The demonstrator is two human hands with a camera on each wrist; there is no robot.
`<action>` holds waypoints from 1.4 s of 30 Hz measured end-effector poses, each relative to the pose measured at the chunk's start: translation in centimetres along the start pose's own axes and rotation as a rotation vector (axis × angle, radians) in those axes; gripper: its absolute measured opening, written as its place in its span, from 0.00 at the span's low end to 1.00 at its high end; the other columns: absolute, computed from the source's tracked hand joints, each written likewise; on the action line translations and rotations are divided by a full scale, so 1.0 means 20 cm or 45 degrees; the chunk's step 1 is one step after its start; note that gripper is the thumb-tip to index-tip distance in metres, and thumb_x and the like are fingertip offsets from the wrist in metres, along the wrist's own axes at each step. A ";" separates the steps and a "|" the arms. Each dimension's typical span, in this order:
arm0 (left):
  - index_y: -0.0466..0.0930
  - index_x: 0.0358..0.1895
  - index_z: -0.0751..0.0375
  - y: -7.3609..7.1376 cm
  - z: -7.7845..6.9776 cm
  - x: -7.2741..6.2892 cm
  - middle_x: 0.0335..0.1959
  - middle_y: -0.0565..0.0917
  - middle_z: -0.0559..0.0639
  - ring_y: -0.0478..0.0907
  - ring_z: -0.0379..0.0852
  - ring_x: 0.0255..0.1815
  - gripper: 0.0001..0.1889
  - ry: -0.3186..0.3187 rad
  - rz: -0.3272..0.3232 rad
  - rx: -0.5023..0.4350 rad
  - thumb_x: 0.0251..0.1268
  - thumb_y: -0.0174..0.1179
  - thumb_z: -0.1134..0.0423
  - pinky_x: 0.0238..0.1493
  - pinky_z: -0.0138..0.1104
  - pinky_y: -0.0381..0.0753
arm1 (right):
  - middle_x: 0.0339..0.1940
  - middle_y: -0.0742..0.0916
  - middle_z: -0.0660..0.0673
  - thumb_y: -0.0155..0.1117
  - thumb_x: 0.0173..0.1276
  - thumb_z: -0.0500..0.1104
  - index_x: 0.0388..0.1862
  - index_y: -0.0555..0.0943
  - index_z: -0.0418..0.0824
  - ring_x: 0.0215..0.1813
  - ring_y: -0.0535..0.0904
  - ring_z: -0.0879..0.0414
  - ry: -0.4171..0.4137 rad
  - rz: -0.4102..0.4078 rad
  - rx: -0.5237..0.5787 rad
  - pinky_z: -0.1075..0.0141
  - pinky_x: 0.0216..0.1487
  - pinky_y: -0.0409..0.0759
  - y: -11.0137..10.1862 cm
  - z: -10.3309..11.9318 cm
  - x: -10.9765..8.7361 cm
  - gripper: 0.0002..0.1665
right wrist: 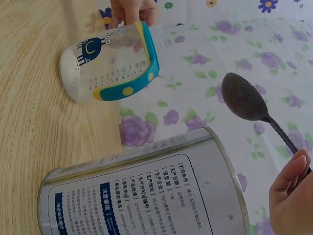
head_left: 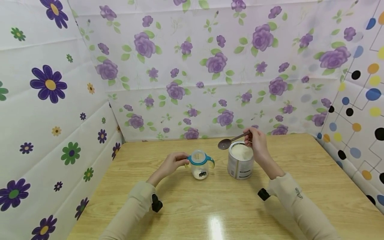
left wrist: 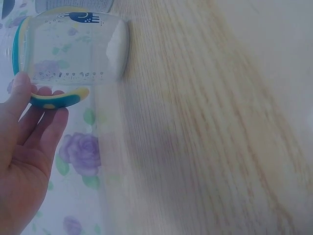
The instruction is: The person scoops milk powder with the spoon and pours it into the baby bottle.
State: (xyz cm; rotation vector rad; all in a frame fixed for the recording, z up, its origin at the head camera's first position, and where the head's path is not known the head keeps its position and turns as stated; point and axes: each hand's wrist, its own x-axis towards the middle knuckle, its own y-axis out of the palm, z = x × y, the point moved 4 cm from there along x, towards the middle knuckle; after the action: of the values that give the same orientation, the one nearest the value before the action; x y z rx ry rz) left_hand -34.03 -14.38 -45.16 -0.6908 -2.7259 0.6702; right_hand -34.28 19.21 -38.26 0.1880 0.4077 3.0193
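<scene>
A clear baby bottle [head_left: 199, 168] with a teal collar and two handles stands upright on the table, some white powder at its bottom. My left hand [head_left: 175, 163] grips its left handle [left wrist: 56, 101], fingers curled under it and thumb near the collar. Right of the bottle is a metal can [head_left: 240, 168], uncovered and filled with pale powder [head_left: 241, 151]. Above the can's rim, my right hand [head_left: 257, 144] holds a dark brown spoon [right wrist: 244, 97] by the handle. The spoon's bowl hangs between can and bottle, with only a thin trace of powder visible on it.
The light wooden table [head_left: 204, 206] reaches back to a hanging cloth [head_left: 192, 73] with purple roses. Patterned cloths also close off the left and right sides. Black camera mounts [head_left: 156, 203] sit at both wrists, by the beige sleeves.
</scene>
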 end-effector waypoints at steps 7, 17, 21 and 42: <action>0.81 0.54 0.62 0.00 0.05 0.01 0.47 0.85 0.61 0.83 0.56 0.47 0.14 0.003 -0.042 0.054 0.69 0.58 0.62 0.52 0.43 0.84 | 0.17 0.76 0.53 0.40 0.80 0.43 0.29 0.78 0.40 0.17 0.71 0.64 0.006 -0.018 0.022 0.77 0.18 0.70 -0.02 0.00 0.00 0.22; 0.81 0.54 0.61 -0.01 0.03 0.01 0.46 0.85 0.61 0.83 0.56 0.46 0.14 0.004 -0.028 0.063 0.69 0.58 0.61 0.52 0.45 0.84 | 0.15 0.76 0.53 0.42 0.79 0.42 0.30 0.79 0.38 0.15 0.70 0.64 0.007 -0.085 0.094 0.76 0.16 0.70 -0.05 -0.01 0.01 0.21; 0.80 0.55 0.66 0.00 -0.01 0.00 0.47 0.84 0.65 0.83 0.61 0.48 0.15 -0.003 -0.005 0.049 0.70 0.57 0.65 0.53 0.51 0.82 | 0.16 0.76 0.54 0.43 0.79 0.43 0.29 0.79 0.40 0.15 0.70 0.64 -0.001 -0.132 0.079 0.76 0.17 0.70 -0.08 -0.02 0.01 0.20; 0.83 0.51 0.56 -0.01 0.02 0.01 0.43 0.87 0.53 0.84 0.46 0.45 0.12 0.068 -0.030 0.169 0.69 0.58 0.58 0.48 0.37 0.85 | 0.14 0.75 0.53 0.45 0.76 0.39 0.27 0.78 0.34 0.14 0.68 0.64 -0.267 -0.285 -0.065 0.77 0.14 0.67 -0.19 0.07 0.04 0.20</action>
State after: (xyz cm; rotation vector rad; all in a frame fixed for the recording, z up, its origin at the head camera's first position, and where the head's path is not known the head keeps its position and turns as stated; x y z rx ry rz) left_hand -34.41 -14.61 -45.29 -0.6354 -2.6091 0.8074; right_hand -34.61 23.37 -37.95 0.4205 0.3093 2.7513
